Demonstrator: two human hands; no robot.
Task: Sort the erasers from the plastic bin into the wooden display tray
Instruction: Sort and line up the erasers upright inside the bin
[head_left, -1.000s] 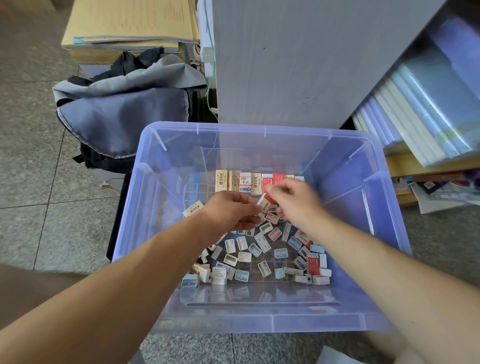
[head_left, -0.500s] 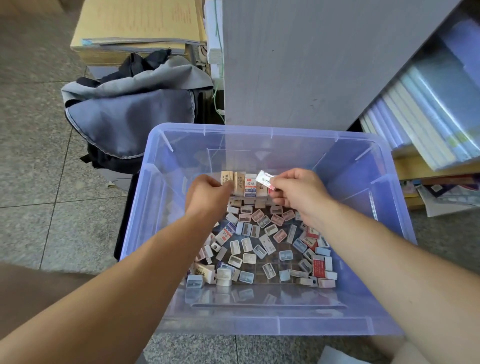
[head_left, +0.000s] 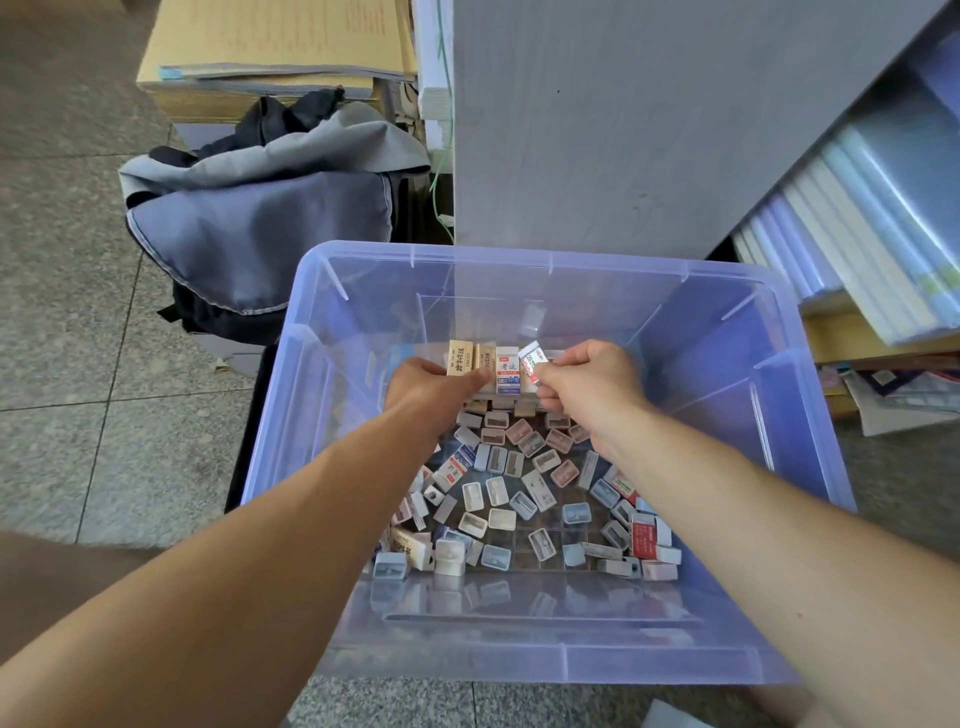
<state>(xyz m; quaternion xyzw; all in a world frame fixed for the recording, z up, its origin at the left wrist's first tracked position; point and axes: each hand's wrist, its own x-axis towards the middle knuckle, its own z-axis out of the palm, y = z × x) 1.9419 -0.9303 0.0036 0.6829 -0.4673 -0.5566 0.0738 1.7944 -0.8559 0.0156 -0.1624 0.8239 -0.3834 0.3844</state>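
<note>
A translucent blue plastic bin (head_left: 779, 467) stands on the floor with several small boxed erasers (head_left: 519, 483) loose on its bottom. At the bin's far side a row of upright erasers (head_left: 506, 369) stands side by side. My left hand (head_left: 428, 392) rests against the left end of that row, thumb touching a tan eraser (head_left: 460, 357). My right hand (head_left: 589, 387) pinches a white eraser with red and green print (head_left: 531, 358) at the right end of the row. No wooden tray can be made out.
A grey and black backpack (head_left: 260, 223) lies left of the bin, in front of a cardboard box (head_left: 270, 47). A grey cabinet side (head_left: 623, 119) rises behind the bin. Stacked folders and books (head_left: 857, 223) fill shelves at the right. The floor is speckled tile.
Both hands rose from the loose pile to the far row. My right hand carried the white eraser up to the row's right end; my left hand settled at its left end.
</note>
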